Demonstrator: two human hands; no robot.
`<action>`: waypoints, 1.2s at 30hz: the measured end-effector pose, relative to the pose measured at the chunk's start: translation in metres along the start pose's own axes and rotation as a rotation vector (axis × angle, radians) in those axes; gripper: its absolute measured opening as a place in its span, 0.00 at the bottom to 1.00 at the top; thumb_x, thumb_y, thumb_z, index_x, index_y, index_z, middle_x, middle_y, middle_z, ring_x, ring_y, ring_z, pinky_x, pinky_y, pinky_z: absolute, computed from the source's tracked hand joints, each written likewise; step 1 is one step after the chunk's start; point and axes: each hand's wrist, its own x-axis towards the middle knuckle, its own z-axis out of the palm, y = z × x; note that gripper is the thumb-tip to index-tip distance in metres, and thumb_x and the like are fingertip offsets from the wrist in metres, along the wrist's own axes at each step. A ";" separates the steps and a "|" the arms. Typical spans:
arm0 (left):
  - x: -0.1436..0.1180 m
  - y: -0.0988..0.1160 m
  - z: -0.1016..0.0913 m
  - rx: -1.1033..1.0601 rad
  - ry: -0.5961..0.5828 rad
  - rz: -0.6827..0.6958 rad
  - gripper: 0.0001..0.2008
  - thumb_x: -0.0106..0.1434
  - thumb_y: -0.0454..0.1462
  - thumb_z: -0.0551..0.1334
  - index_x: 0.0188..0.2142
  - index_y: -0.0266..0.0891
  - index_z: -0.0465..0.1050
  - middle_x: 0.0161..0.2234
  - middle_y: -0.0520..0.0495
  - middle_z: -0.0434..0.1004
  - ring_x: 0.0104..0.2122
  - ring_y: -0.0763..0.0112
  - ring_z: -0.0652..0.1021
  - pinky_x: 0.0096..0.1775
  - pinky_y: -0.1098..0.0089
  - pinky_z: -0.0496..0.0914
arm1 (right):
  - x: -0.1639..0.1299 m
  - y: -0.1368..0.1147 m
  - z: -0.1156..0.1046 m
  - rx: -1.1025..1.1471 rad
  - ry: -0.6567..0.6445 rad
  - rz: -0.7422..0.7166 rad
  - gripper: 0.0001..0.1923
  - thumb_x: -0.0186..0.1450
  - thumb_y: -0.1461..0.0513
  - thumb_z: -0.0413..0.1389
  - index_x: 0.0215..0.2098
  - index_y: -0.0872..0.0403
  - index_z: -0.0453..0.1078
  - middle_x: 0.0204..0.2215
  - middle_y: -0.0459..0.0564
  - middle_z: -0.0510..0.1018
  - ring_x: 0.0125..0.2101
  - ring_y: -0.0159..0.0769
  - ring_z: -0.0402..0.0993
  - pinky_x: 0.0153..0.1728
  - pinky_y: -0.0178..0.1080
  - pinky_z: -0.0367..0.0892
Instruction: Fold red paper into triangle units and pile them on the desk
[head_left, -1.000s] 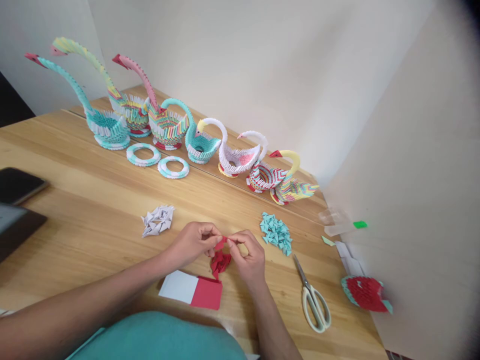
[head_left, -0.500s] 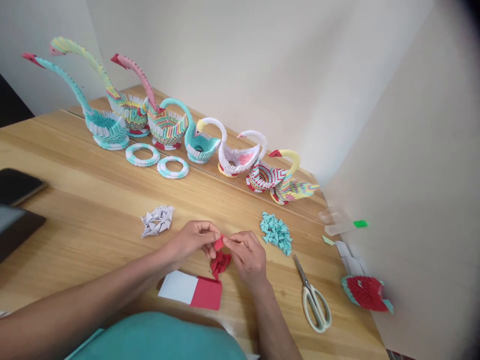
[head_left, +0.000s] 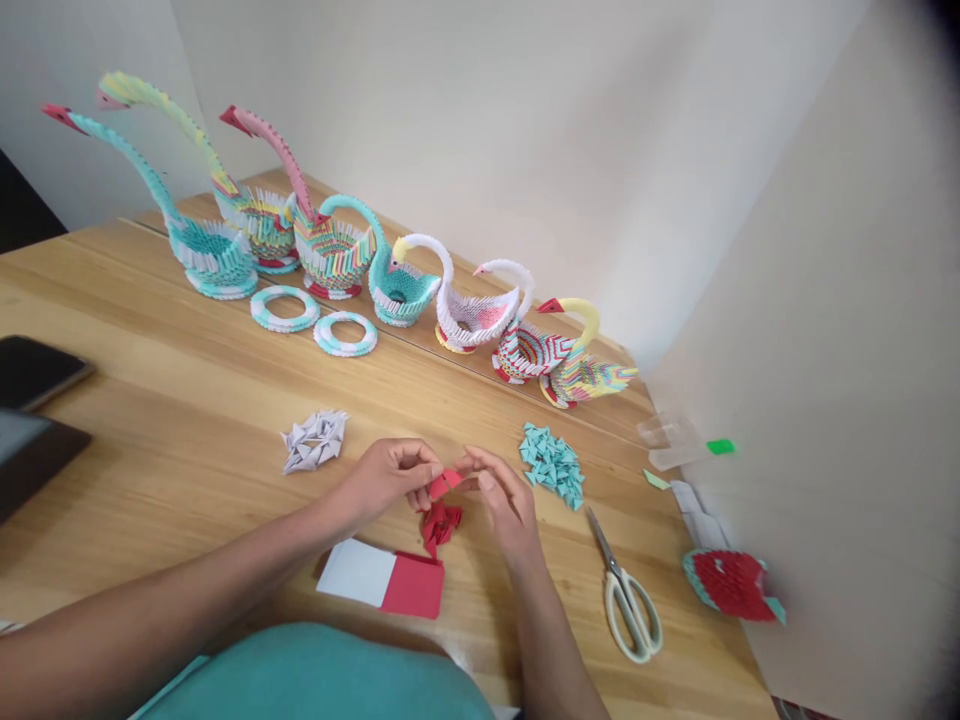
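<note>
Between thumb and fingers, my left hand (head_left: 401, 474) pinches a small folded piece of red paper (head_left: 445, 483). My right hand (head_left: 504, 500) is just to the right of it, fingers apart and curved, its fingertips close to the paper's edge; whether they touch it I cannot tell. Below the hands lies a small pile of folded red paper pieces (head_left: 441, 527). Nearer my body rest a white paper stack (head_left: 357, 573) and a red paper stack (head_left: 413, 586), side by side.
White folded pieces (head_left: 315, 441) lie left, teal ones (head_left: 553, 466) right. Scissors (head_left: 630, 610) rest at the right. Paper swans (head_left: 405, 295) line the table's back, with two paper rings (head_left: 285, 309) before them. A phone (head_left: 37, 372) is far left; a red-and-teal paper piece (head_left: 731, 585) is far right.
My right hand has let go of the red paper and its fingers have spread. The paper now shows two slanted flaps. My left hand keeps its pinch in nearly the same place.
</note>
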 end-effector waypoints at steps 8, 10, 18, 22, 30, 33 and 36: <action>-0.002 -0.006 0.005 0.159 0.036 0.071 0.10 0.58 0.40 0.62 0.27 0.34 0.72 0.20 0.53 0.72 0.21 0.75 0.73 0.27 0.74 0.68 | 0.002 0.000 0.011 0.140 -0.040 0.263 0.16 0.60 0.50 0.60 0.28 0.55 0.74 0.16 0.43 0.72 0.16 0.30 0.67 0.20 0.33 0.65; -0.002 -0.007 0.005 0.177 0.042 0.077 0.10 0.58 0.40 0.62 0.27 0.34 0.73 0.21 0.52 0.72 0.22 0.75 0.73 0.27 0.74 0.68 | 0.002 -0.001 0.013 0.145 -0.033 0.265 0.15 0.60 0.51 0.60 0.27 0.55 0.73 0.15 0.42 0.71 0.16 0.29 0.66 0.20 0.33 0.64; -0.002 -0.005 0.005 0.190 0.031 0.072 0.09 0.57 0.40 0.62 0.25 0.35 0.72 0.20 0.52 0.73 0.22 0.73 0.73 0.28 0.74 0.68 | 0.000 -0.003 0.014 0.032 0.034 0.219 0.13 0.61 0.54 0.59 0.26 0.55 0.70 0.18 0.43 0.72 0.19 0.29 0.65 0.22 0.33 0.62; -0.002 -0.009 0.006 0.224 0.002 0.061 0.08 0.56 0.38 0.61 0.25 0.35 0.73 0.20 0.51 0.73 0.22 0.73 0.73 0.28 0.74 0.67 | -0.001 -0.003 0.012 -0.091 0.070 0.127 0.11 0.62 0.56 0.58 0.25 0.54 0.69 0.20 0.43 0.73 0.21 0.30 0.66 0.24 0.33 0.63; -0.002 -0.010 0.006 0.145 -0.032 0.010 0.09 0.54 0.40 0.64 0.25 0.35 0.73 0.20 0.51 0.74 0.21 0.74 0.73 0.27 0.74 0.68 | 0.000 -0.003 0.000 -0.054 0.114 0.081 0.15 0.67 0.55 0.51 0.33 0.55 0.74 0.25 0.48 0.77 0.27 0.34 0.72 0.30 0.35 0.67; -0.001 -0.004 0.004 0.087 -0.001 0.014 0.12 0.55 0.43 0.65 0.25 0.34 0.73 0.21 0.51 0.75 0.20 0.75 0.73 0.26 0.74 0.68 | 0.001 -0.002 0.000 0.000 0.102 0.095 0.13 0.65 0.54 0.54 0.36 0.55 0.73 0.25 0.47 0.76 0.26 0.33 0.71 0.28 0.34 0.67; 0.000 -0.003 0.004 0.087 0.003 0.010 0.14 0.55 0.45 0.65 0.25 0.34 0.74 0.21 0.50 0.75 0.20 0.75 0.73 0.25 0.74 0.68 | 0.002 -0.001 0.004 0.003 0.082 0.123 0.09 0.60 0.56 0.60 0.30 0.54 0.72 0.21 0.44 0.74 0.22 0.30 0.67 0.24 0.32 0.63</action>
